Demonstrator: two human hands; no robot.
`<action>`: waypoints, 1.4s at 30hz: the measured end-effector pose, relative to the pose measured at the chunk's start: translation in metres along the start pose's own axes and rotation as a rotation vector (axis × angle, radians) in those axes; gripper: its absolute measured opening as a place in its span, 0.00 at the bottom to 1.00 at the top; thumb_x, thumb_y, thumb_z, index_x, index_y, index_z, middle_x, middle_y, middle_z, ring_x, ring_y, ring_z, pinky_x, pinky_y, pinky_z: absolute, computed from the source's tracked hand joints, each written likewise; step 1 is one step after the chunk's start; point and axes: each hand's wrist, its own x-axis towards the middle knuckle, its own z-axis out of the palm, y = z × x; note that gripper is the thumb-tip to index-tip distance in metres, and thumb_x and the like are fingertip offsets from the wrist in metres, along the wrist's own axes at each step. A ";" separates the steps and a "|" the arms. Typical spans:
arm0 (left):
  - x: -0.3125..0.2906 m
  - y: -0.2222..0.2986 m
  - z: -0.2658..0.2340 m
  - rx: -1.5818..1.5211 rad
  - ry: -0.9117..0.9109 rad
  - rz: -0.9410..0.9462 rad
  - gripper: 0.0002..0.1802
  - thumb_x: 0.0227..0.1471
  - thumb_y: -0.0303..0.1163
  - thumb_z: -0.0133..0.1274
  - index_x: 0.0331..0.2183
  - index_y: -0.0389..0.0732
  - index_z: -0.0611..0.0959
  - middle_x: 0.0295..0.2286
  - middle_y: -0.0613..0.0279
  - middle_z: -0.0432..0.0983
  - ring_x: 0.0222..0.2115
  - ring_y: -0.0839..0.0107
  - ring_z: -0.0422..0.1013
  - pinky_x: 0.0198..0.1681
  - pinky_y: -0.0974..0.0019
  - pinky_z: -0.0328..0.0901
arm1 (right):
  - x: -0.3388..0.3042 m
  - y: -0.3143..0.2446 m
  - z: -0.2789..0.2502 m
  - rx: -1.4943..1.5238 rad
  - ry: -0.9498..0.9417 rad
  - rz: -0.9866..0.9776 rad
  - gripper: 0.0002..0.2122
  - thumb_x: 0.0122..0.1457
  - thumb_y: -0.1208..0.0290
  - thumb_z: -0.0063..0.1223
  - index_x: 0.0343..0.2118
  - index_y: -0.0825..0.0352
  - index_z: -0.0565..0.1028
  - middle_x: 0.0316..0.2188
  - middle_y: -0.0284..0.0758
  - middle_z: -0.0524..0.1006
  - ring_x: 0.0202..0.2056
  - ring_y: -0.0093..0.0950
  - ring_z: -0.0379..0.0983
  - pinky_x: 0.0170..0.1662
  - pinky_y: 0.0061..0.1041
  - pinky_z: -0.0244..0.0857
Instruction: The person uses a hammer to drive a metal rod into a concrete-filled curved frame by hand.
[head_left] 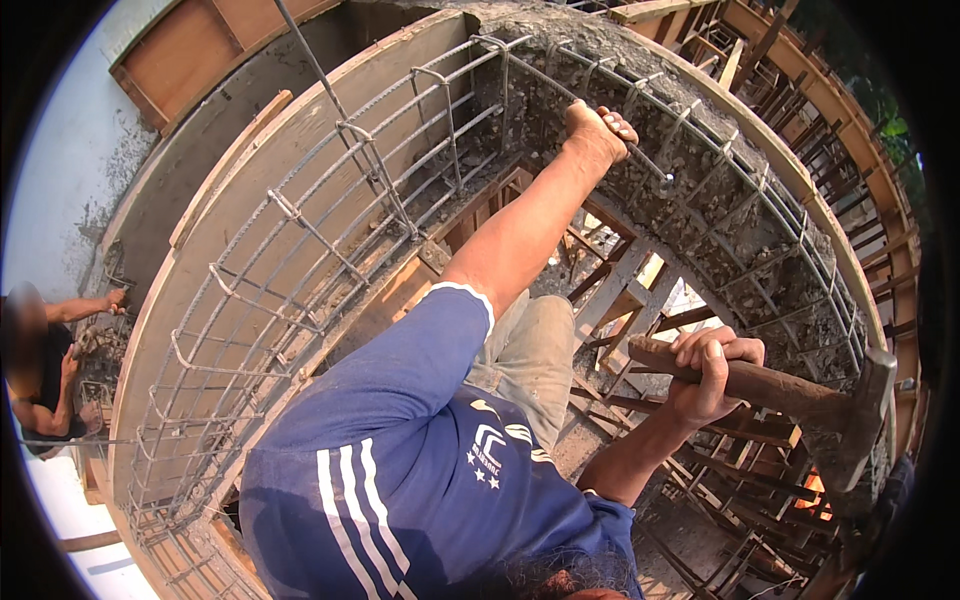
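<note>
My left hand (600, 135) reaches far forward, its fingers wrapped round a thin steel rod (652, 163) like a long chisel. The rod slants from the top corner of the rebar, and its near end is bright and flattened. Whether its far tip touches the concrete is too small to tell. My right hand (712, 375) is raised at the right, closed on the wooden handle of a heavy hammer (800, 392). The dark metal hammer head (868, 420) is off to the right, apart from the rod. Rough grey concrete (690, 180) lies behind the rod's near end.
A rebar cage (285, 205) runs along a curved formwork board (200, 300) on the left. Wooden planks and props (625, 300) with gaps between them lie below. More bars (760, 180) edge the concrete at the right. Another person (50, 370) works at the far left.
</note>
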 end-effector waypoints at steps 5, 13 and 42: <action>0.000 -0.003 0.008 -0.024 -0.059 -0.025 0.34 0.62 0.60 0.28 0.15 0.47 0.65 0.09 0.69 0.57 0.09 0.73 0.54 0.14 0.68 0.52 | 0.013 0.036 0.022 0.149 0.166 -0.199 0.08 0.56 0.82 0.46 0.27 0.64 0.61 0.17 0.34 0.64 0.20 0.25 0.64 0.32 0.33 0.70; 0.052 -0.012 -0.088 0.382 0.230 0.207 0.37 0.57 0.72 0.29 0.18 0.48 0.62 0.11 0.70 0.51 0.09 0.73 0.50 0.15 0.65 0.46 | -0.063 0.138 0.006 -0.185 0.051 0.790 0.05 0.50 0.78 0.52 0.22 0.70 0.68 0.12 0.34 0.69 0.11 0.26 0.67 0.16 0.26 0.64; -0.018 -0.103 -0.104 0.015 0.113 -0.054 0.34 0.60 0.68 0.27 0.18 0.52 0.65 0.12 0.72 0.50 0.10 0.74 0.48 0.14 0.68 0.44 | -0.093 0.011 -0.044 -0.138 0.182 0.523 0.05 0.52 0.82 0.51 0.25 0.71 0.67 0.16 0.36 0.68 0.13 0.23 0.65 0.17 0.24 0.63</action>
